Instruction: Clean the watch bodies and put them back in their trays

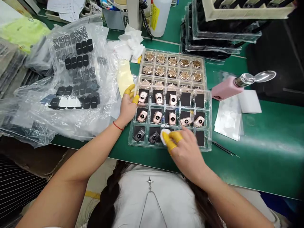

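Eight pink watches (157, 117) and two dark watches (139, 135) show in the pockets of a clear plastic tray (209, 126) near the table's (261, 171) front edge; the tray's upper side overlaps another tray (205, 68) of round gold watches (172, 61). The hands are apart: the left hand (129, 103) has its yellow-capped fingers at the tray's left edge, though whether they pinch it or merely steady it I cannot tell; the right hand (184, 145) pinches a white pad (163, 136) over the front row, hiding some of the pockets.

The pad looks light and soft, likely to fold under pressure; a grip near its middle, between thumb and fingertips, should suit it. The watches look small, hard and smooth, probably slippery and easily scratched; their side edges seem the safest hold, away from the shiny backs. The tray looks thin, light and bendy; its outer rim would be the place to take it, kept level, since the watches lie loose and several sit askew.
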### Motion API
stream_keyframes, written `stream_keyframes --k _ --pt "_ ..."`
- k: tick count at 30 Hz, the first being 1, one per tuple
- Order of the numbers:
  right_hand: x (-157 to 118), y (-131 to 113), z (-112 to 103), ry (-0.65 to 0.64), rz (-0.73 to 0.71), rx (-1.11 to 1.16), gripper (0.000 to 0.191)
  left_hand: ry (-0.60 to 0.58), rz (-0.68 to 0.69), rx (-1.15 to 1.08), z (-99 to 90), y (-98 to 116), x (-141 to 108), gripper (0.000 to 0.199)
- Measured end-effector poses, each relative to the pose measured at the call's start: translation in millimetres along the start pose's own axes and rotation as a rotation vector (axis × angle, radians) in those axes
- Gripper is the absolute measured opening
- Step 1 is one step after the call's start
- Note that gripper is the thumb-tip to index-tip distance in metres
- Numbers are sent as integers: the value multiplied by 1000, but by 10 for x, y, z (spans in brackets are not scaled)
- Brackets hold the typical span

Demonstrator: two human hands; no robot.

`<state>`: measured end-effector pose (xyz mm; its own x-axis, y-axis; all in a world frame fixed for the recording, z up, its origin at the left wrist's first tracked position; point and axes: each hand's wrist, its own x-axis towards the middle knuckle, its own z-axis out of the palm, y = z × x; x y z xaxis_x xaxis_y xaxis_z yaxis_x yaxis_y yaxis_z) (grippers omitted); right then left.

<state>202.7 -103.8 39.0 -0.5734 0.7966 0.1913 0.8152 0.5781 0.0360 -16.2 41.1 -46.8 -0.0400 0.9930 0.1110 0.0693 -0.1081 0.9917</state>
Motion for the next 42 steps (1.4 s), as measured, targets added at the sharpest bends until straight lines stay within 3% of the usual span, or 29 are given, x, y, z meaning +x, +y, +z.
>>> stream_keyframes --k 4,9,13,18,22,27,31,35,38,39,42 --pt "83 -261 181 -83 -159 32 14 0 -3 -22 6 -9 -5 46" --pt "-6 -218 136 -189 -163 -16 17 -7 -27 -59 19 -13 -9 47" --pt "173 -287 86 -107 -147 7 12 -32 -5 -74 21 -18 -1 47" --pt "452 -504 258 -81 -259 15 15 -27 16 -91 22 14 -11 46" --pt "391 -546 283 -125 -317 -20 19 -24 4 -108 24 14 -7 47" --pt "227 -518 100 -119 -279 -6 18 7 1 -62 22 -29 1 48" --pt "-59 -202 -184 111 -34 60 20 34 16 -49 -31 20 -10 48" --pt "-555 500 -396 264 475 -126 28 79 105 4 -110 186 155 52" --pt "-893 1048 -295 134 731 -275 30 88 145 108 -62 336 339 50" --pt "-966 1192 -206 32 742 -292 31 99 146 152 -25 368 389 48" --pt "-1076 1459 91 -45 685 -206 26 141 98 299 50 397 482 42"
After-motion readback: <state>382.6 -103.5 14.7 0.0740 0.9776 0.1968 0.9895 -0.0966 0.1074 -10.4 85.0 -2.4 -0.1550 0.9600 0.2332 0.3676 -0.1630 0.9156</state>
